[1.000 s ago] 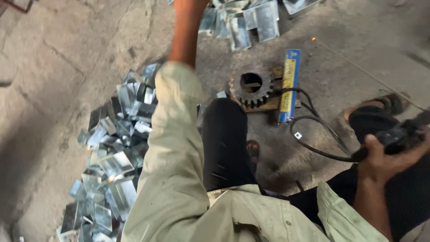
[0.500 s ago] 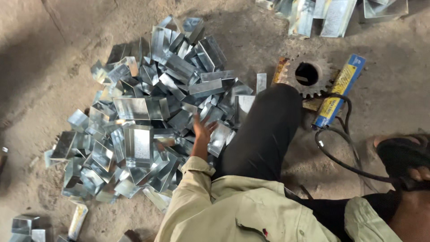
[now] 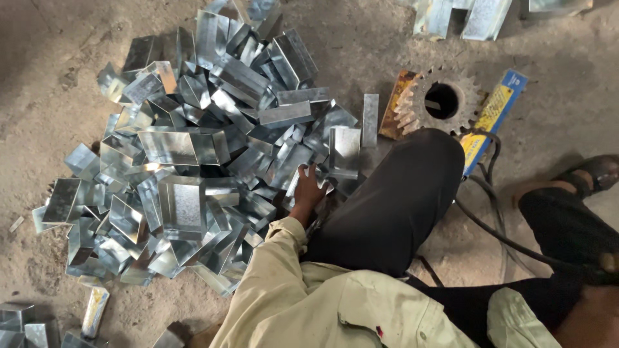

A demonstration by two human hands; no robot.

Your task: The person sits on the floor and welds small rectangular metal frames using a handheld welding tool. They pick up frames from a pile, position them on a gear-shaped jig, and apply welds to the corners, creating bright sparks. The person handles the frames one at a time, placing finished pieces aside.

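Floor: rough grey concrete floor (image 3: 51,38) is lying under everything, dusty and stained
Pile: a heap of shiny folded sheet-metal pieces (image 3: 193,161) is spreading across the left and centre of the view, the pieces lying at every angle
Left hand: the left hand (image 3: 309,192) is reaching out of a pale khaki sleeve (image 3: 271,283) into the near right edge of the heap, fingers (image 3: 314,172) curling loosely onto one small sheet-metal piece (image 3: 303,180); whether they are actually gripping it or only resting on it cannot be told
Piece at the hand: it is lying among the others just left of the knee, mostly covered by the fingers, so its long axis cannot be read
Neighbouring piece: an open-sided metal channel (image 3: 343,151) is sitting just above the hand, its long axis running up and down in the view
Right hand: out of view
Leg: a black trouser knee (image 3: 400,193) is bending up just right of the hand
Gear: a toothed steel gear (image 3: 442,100) is lying flat beyond the knee, a blue and yellow flat box (image 3: 493,116) just beside it
Cable: black cable (image 3: 490,225) is curving across the floor on the right
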